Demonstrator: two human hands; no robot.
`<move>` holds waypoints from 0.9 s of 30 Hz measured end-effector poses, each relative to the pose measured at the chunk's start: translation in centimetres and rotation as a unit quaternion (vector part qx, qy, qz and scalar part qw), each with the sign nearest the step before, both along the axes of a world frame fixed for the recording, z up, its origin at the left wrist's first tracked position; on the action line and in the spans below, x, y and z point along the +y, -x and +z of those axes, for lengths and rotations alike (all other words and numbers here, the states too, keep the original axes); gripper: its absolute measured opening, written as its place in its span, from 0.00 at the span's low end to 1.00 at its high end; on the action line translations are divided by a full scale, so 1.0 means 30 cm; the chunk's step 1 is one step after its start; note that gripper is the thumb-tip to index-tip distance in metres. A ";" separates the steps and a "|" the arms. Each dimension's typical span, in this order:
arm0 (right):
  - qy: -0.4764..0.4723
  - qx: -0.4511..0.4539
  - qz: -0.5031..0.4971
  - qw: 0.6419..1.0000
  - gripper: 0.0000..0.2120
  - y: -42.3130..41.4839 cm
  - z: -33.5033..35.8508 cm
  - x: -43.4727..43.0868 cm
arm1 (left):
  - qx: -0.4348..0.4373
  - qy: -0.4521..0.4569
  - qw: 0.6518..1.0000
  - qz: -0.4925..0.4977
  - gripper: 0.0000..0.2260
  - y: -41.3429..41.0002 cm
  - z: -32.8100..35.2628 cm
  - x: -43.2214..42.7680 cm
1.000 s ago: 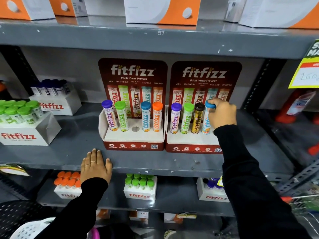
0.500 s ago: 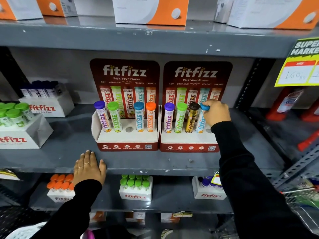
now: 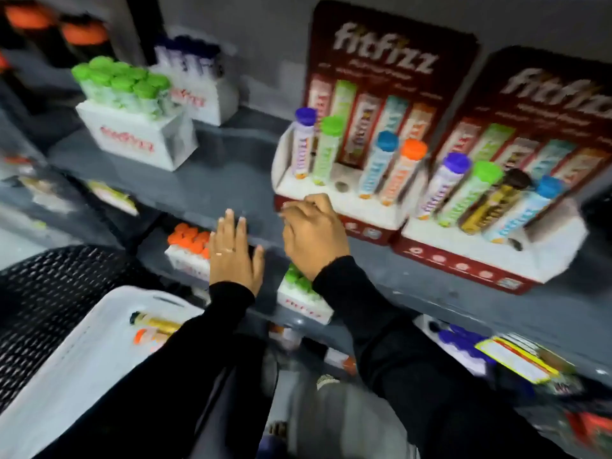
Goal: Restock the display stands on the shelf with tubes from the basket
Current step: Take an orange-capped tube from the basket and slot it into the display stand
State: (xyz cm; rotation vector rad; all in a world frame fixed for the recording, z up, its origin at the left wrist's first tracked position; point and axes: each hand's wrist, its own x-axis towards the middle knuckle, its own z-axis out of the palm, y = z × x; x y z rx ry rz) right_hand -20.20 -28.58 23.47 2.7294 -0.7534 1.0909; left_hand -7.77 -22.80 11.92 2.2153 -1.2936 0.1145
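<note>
Two red-and-white display stands sit on the grey shelf (image 3: pixel 205 190). The left stand (image 3: pixel 344 207) holds purple, green, blue and orange capped tubes, with an empty hole (image 3: pixel 340 185) in the middle. The right stand (image 3: pixel 470 256) holds purple, green, black and blue capped tubes, and its rightmost hole (image 3: pixel 516 244) is empty. A white basket (image 3: pixel 82 352) at lower left holds a gold tube (image 3: pixel 155 323) and an orange-capped tube (image 3: pixel 149 336). My left hand (image 3: pixel 233 253) lies flat on the shelf edge. My right hand (image 3: pixel 314 236) hovers loosely curled in front of the left stand, holding nothing.
White boxes of green-capped tubes (image 3: pixel 132 120) and dark-capped tubes (image 3: pixel 198 84) stand at the left of the shelf. The lower shelf carries boxes of orange (image 3: pixel 188 246), green (image 3: pixel 298 293) and purple (image 3: pixel 463 346) tubes. A black mesh surface (image 3: pixel 49 293) lies beside the basket.
My right hand let go of the blue-capped tube in the right stand and drew back left and down. The view swung down and left, bringing the basket into sight. The left hand stays on the shelf edge.
</note>
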 end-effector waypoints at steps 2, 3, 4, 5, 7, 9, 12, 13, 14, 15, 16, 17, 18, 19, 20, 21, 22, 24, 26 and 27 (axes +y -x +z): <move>-0.011 0.001 0.061 0.998 0.07 -0.097 -0.096 0.067 | 0.020 0.024 0.999 0.032 0.28 -0.008 -0.084 0.112; -0.039 0.012 0.090 0.995 0.09 -0.154 -0.158 0.108 | 0.039 0.012 0.997 0.062 0.28 -0.026 -0.145 0.185; -0.078 0.040 0.120 0.989 0.10 -0.212 -0.228 0.148 | 0.060 -0.011 0.993 0.098 0.28 -0.049 -0.206 0.263; -0.119 0.084 0.132 0.980 0.08 -0.252 -0.278 0.187 | 0.080 -0.037 0.988 0.128 0.27 -0.064 -0.259 0.333; -0.194 0.193 0.168 0.947 0.09 -0.353 -0.382 0.265 | 0.139 -0.106 0.967 0.188 0.28 -0.101 -0.360 0.487; -0.239 0.260 0.199 0.914 0.18 -0.455 -0.471 0.322 | 0.181 -0.174 0.941 0.228 0.29 -0.121 -0.438 0.607; -0.267 0.353 0.193 0.876 0.13 -0.582 -0.543 0.379 | 0.209 -0.235 0.906 0.283 0.37 -0.153 -0.499 0.685; -0.265 0.382 0.195 0.864 0.11 -0.620 -0.575 0.393 | 0.216 -0.260 0.896 0.288 0.39 -0.164 -0.521 0.699; -0.271 0.414 0.187 0.849 0.12 -0.650 -0.602 0.411 | 0.218 -0.281 0.890 0.285 0.40 -0.169 -0.542 0.714; -0.273 0.447 0.171 0.835 0.13 -0.670 -0.618 0.425 | 0.212 -0.294 0.889 0.279 0.40 -0.170 -0.561 0.724; -0.270 0.471 0.160 0.824 0.13 -0.689 -0.642 0.448 | 0.204 -0.307 0.889 0.271 0.39 -0.171 -0.580 0.740; -0.267 0.486 0.150 0.819 0.13 -0.707 -0.671 0.470 | 0.198 -0.316 0.889 0.265 0.38 -0.167 -0.599 0.753; -0.264 0.492 0.141 0.818 0.13 -0.720 -0.695 0.495 | 0.194 -0.319 0.890 0.262 0.37 -0.161 -0.616 0.767; -0.261 0.494 0.132 0.819 0.13 -0.727 -0.723 0.519 | 0.188 -0.320 0.892 0.257 0.36 -0.154 -0.629 0.777; -0.251 0.491 0.125 0.825 0.14 -0.728 -0.739 0.532 | 0.177 -0.317 0.897 0.253 0.35 -0.149 -0.635 0.779; -0.239 0.490 0.124 0.829 0.16 -0.730 -0.756 0.547 | 0.171 -0.316 0.899 0.249 0.35 -0.143 -0.647 0.785; -0.225 0.492 0.126 0.832 0.18 -0.732 -0.767 0.557 | 0.169 -0.315 0.901 0.247 0.35 -0.140 -0.655 0.789; -0.204 0.505 0.137 0.827 0.19 -0.728 -0.769 0.567 | 0.165 -0.308 0.903 0.250 0.35 -0.138 -0.669 0.793; -0.207 0.513 0.143 0.820 0.18 -0.722 -0.755 0.569 | 0.154 -0.314 0.902 0.251 0.34 -0.139 -0.676 0.794; -0.212 0.517 0.145 0.817 0.19 -0.719 -0.738 0.567 | 0.156 -0.319 0.900 0.251 0.33 -0.138 -0.678 0.796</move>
